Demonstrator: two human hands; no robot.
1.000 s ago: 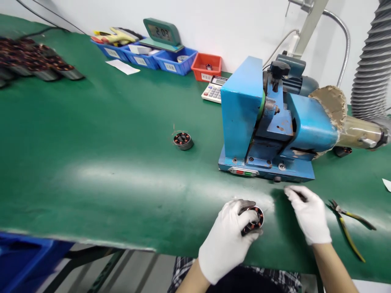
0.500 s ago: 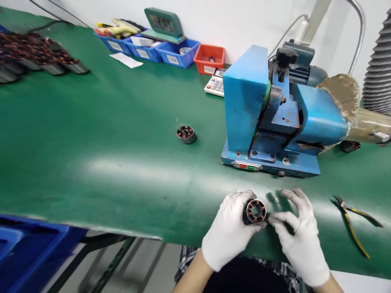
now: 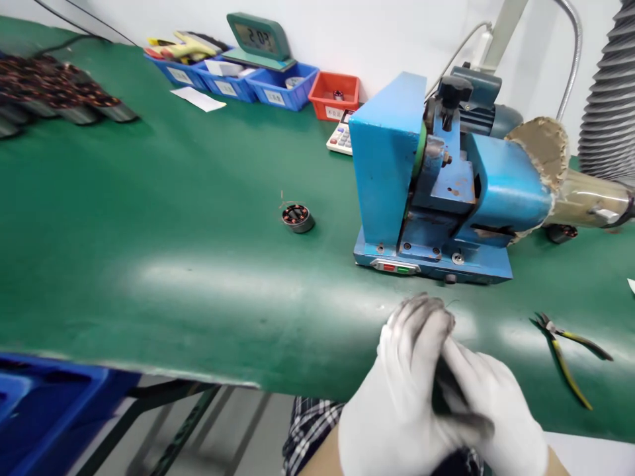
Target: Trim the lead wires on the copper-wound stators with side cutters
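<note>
Both of my hands wear white gloves and are pressed together at the table's front edge. My left hand [image 3: 401, 390] is curled round a small dark part, a wound motor stator that it mostly hides. My right hand [image 3: 491, 403] closes against the same part from the right. A thin wire end sticks up near my left fingertips. A second stator [image 3: 296, 216] with copper windings lies alone on the green table [image 3: 173, 251], to the left of the blue machine [image 3: 431, 192].
Yellow-handled pliers [image 3: 565, 350] lie at the right. Blue bins [image 3: 233, 79], a red bin [image 3: 335, 96], a digital clock [image 3: 258, 38] and a calculator [image 3: 342, 135] line the back. Several stators [image 3: 54, 92] are piled far left. A ribbed duct [image 3: 608, 92] hangs at right; a blue crate [image 3: 49, 410] sits below left.
My hands drew back toward me and closed together over the stator, which showed its windings half a second ago and is now hidden. My right hand came over from the table to it.
</note>
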